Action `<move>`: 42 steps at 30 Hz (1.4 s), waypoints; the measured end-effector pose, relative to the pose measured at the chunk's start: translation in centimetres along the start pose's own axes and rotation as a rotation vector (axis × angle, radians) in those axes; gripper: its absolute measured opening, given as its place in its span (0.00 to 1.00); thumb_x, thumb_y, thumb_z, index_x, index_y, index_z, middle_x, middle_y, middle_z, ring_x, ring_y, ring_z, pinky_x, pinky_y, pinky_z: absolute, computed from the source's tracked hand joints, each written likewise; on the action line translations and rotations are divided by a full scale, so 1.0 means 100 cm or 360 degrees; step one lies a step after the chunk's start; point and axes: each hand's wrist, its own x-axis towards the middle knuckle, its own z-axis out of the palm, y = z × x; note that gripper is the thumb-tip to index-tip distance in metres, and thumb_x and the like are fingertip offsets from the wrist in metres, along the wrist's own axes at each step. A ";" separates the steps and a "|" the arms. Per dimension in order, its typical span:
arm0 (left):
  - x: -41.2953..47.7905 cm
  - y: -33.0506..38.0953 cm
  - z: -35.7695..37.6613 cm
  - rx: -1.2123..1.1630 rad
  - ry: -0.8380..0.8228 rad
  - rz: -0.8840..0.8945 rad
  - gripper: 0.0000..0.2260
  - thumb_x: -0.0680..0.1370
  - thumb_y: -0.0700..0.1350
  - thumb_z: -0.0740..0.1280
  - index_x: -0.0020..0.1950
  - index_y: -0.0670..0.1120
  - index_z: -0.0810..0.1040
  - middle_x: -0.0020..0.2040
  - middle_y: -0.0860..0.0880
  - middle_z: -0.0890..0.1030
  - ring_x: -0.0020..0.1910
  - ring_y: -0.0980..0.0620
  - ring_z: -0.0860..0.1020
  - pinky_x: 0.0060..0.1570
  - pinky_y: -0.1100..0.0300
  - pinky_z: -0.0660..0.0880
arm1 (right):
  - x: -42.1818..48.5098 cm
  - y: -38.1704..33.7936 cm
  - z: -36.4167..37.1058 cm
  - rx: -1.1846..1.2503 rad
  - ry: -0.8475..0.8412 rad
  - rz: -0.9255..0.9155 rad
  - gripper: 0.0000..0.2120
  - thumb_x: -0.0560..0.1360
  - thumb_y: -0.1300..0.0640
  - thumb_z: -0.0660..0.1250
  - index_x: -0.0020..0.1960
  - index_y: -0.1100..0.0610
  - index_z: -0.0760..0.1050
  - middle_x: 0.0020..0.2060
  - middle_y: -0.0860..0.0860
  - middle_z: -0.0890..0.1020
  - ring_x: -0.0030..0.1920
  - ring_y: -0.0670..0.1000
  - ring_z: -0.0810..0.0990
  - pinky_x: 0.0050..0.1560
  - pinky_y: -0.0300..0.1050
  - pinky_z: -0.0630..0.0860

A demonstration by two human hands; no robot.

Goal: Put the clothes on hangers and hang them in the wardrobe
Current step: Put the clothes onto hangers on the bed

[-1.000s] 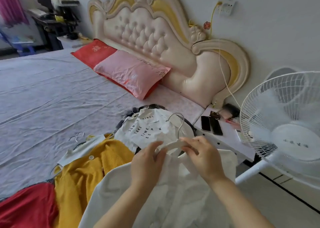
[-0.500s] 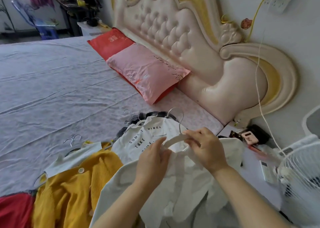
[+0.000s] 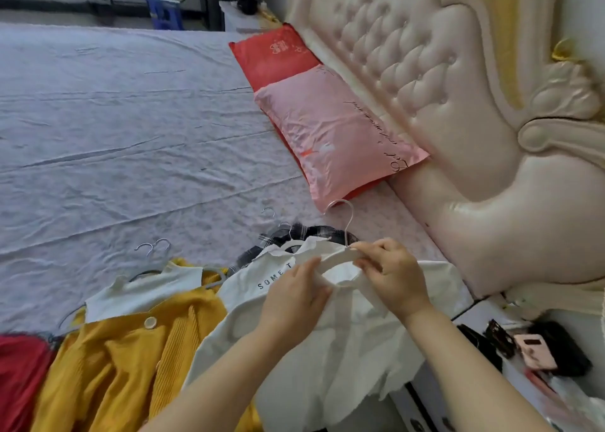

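Both of your hands are up at the neck of the white top (image 3: pixel 340 349).

- Left hand (image 3: pixel 291 300): its fingers (image 3: pixel 312 266) are narrow, pinching the collar cloth against the left arm of the white hanger (image 3: pixel 330 257).
- Right hand (image 3: pixel 396 279): its fingers (image 3: pixel 368 263) are curled tight round the hanger's other arm, just below the base of the metal hook (image 3: pixel 344 217), with cloth caught under them.
- The hook stands up and away from your right fingertips, its tip curving over toward the left.
- The hanger sits inside the neck opening. The body of the top hangs down from your fingers toward you, over the edge of the bed (image 3: pixel 131 143).

Around the fingers:
- Just beyond your left fingers lies a white tee with dark lettering (image 3: pixel 252 284), already on a hanger.
- A black-and-white plaid garment (image 3: pixel 281 236) shows from under the far edge of the tee.
- Left of your left hand is a yellow ribbed cardigan (image 3: pixel 131 359) with a pale button.
- Two bare hanger hooks (image 3: pixel 154 247) poke out past the cardigan's collar.
- Further left is a red garment (image 3: pixel 19 379), cut off by the frame edge.
- Well beyond the fingers, a pink pillow (image 3: pixel 330 136) overlaps a red pillow (image 3: pixel 275 54) against the tufted headboard (image 3: pixel 425 71).
- Right of your right forearm, a white bedside bench (image 3: pixel 474 315) holds small dark items, too blurred to name.
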 end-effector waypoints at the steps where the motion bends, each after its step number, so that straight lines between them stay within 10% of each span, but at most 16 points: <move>1: 0.008 -0.007 0.003 0.0023 -0.0011 -0.0038 0.23 0.76 0.51 0.64 0.70 0.50 0.64 0.61 0.49 0.74 0.60 0.49 0.71 0.52 0.60 0.65 | 0.010 0.005 0.010 0.0030 -0.0034 -0.0008 0.12 0.67 0.61 0.75 0.50 0.51 0.83 0.37 0.51 0.77 0.38 0.53 0.77 0.44 0.54 0.75; 9: 0.088 -0.061 0.038 0.0190 -0.0058 -0.0513 0.27 0.77 0.53 0.63 0.73 0.50 0.59 0.68 0.49 0.69 0.66 0.50 0.67 0.61 0.59 0.63 | 0.095 0.067 0.105 0.0144 -0.0531 0.0085 0.11 0.70 0.57 0.71 0.52 0.48 0.82 0.38 0.46 0.75 0.45 0.52 0.78 0.50 0.50 0.72; 15: 0.140 -0.091 0.054 0.0377 0.0039 -0.0662 0.28 0.77 0.51 0.62 0.74 0.47 0.57 0.72 0.49 0.63 0.70 0.50 0.62 0.66 0.58 0.59 | 0.156 0.099 0.177 -0.0121 -0.0963 0.0264 0.25 0.73 0.52 0.67 0.69 0.52 0.69 0.63 0.55 0.73 0.64 0.56 0.69 0.63 0.50 0.67; 25: 0.112 -0.098 0.046 0.0420 0.0076 -0.0931 0.25 0.77 0.49 0.63 0.73 0.48 0.60 0.71 0.50 0.66 0.69 0.50 0.64 0.67 0.56 0.63 | 0.113 0.104 0.186 0.0096 -0.1280 0.0336 0.17 0.72 0.59 0.64 0.61 0.54 0.76 0.58 0.51 0.77 0.62 0.52 0.72 0.61 0.48 0.70; 42: -0.047 -0.080 -0.071 0.0743 0.0433 -0.1297 0.24 0.77 0.51 0.62 0.72 0.50 0.61 0.68 0.52 0.67 0.67 0.50 0.64 0.65 0.55 0.59 | 0.073 -0.065 0.172 0.0027 -0.1469 -0.0535 0.20 0.75 0.52 0.66 0.66 0.53 0.70 0.61 0.51 0.74 0.62 0.51 0.71 0.59 0.44 0.69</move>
